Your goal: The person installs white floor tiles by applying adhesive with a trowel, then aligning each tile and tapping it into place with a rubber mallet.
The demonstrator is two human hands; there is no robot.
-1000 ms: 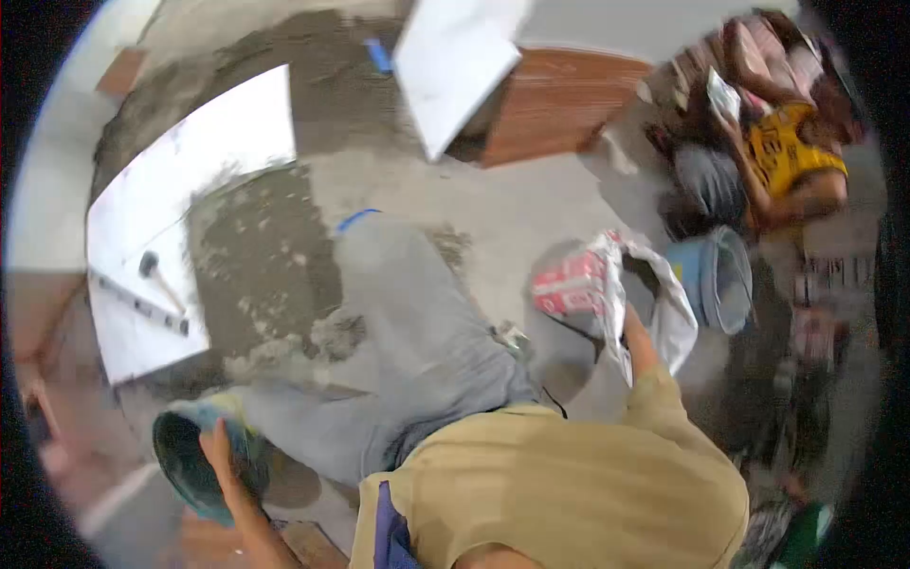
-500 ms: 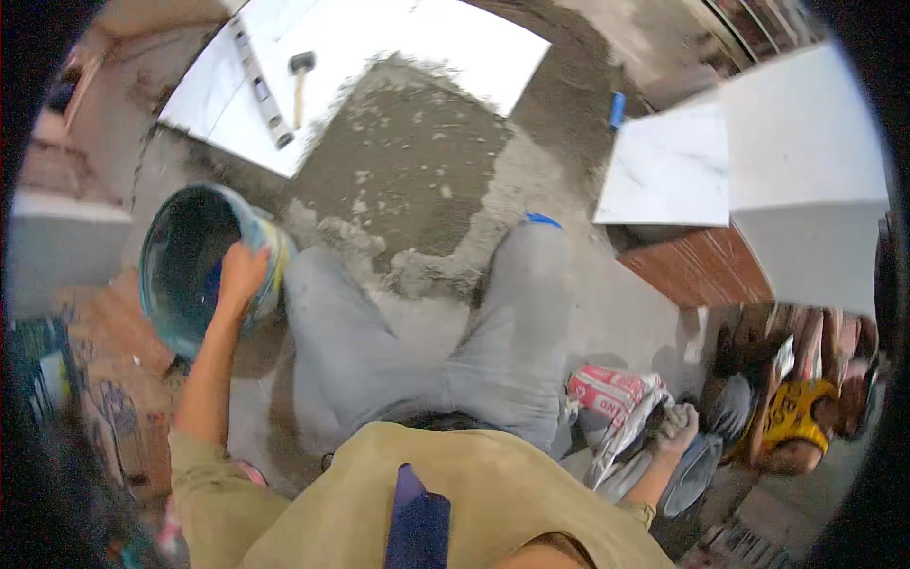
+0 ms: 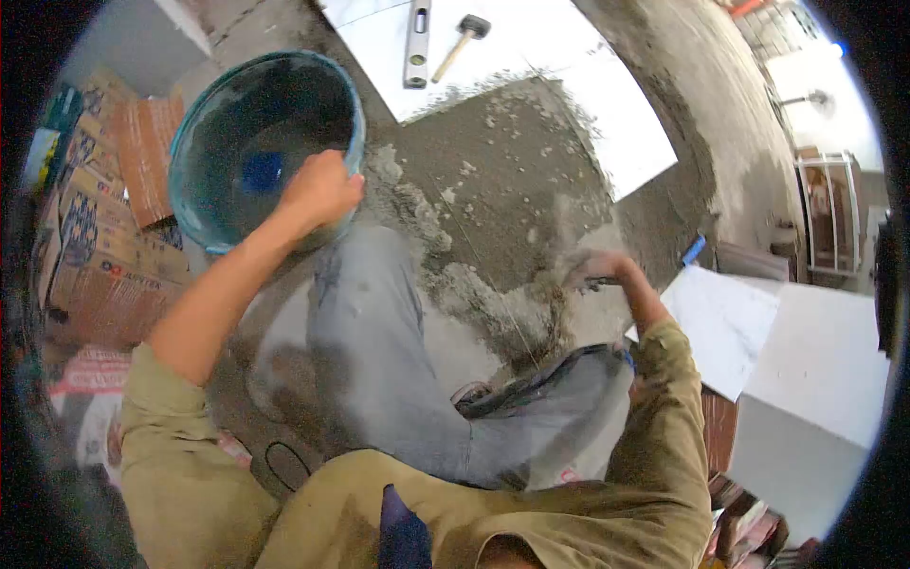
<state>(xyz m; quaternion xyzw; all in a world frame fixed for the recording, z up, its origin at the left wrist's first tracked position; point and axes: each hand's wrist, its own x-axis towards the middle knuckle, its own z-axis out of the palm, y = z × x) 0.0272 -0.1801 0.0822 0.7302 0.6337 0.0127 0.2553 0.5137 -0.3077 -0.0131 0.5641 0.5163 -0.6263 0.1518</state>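
My left hand (image 3: 324,190) is closed on the rim of a large teal bucket (image 3: 194,213), with its fingers over the edge. Inside the bucket lies something blue (image 3: 263,172). My right hand (image 3: 597,269), smeared with grey, is low over the edge of the wet mortar (image 3: 502,180); its fingers are blurred and I cannot make out anything in them. White marbled tiles (image 3: 559,47) border the mortar, and on them rest a spirit level (image 3: 417,47) and a mallet (image 3: 460,45).
Cardboard boxes (image 3: 123,247) stand at the left. On the right are a stack of white tiles (image 3: 725,322) and a blue object (image 3: 694,250) beside it. A white metal rack (image 3: 829,213) stands at the far right.
My right hand has moved from beside the red-and-white bag forward to the mortar. My left hand stays on the bucket. The view has turned, and my right knee is lowered outward.
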